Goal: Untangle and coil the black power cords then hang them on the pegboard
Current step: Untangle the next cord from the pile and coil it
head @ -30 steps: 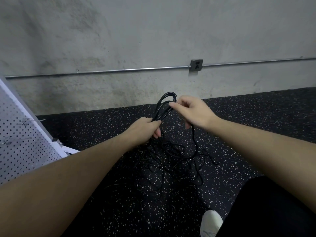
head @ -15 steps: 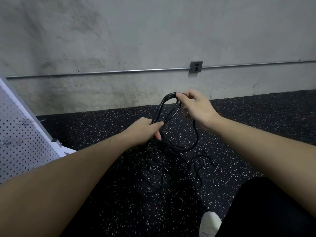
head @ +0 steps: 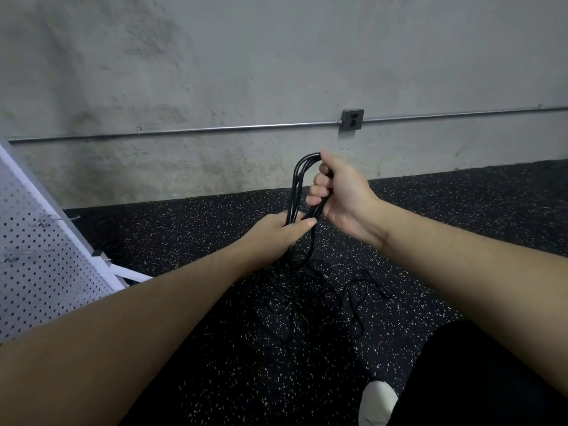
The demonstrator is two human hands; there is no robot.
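Note:
A coil of black power cord (head: 297, 182) stands upright between my hands, made of several loops. My left hand (head: 273, 233) grips the bottom of the coil. My right hand (head: 341, 192) has its fingers curled round the top and right side of the loops. Below the hands, more black cord (head: 310, 290) lies in a loose tangle on the floor, joined to the coil by a hanging strand. The white pegboard (head: 40, 256) leans at the far left, with thin metal hooks (head: 52, 221) sticking out of it.
The floor (head: 461, 210) is black rubber with white speckles. A concrete wall (head: 246, 72) stands behind, with a metal conduit and an outlet box (head: 352, 119). My black trouser leg (head: 479, 379) and white shoe (head: 378, 401) are at the lower right.
My right hand has brought another turn of cord up over the coil and closed round the top of the loops. The coil now stands taller, and my left hand has kept its hold.

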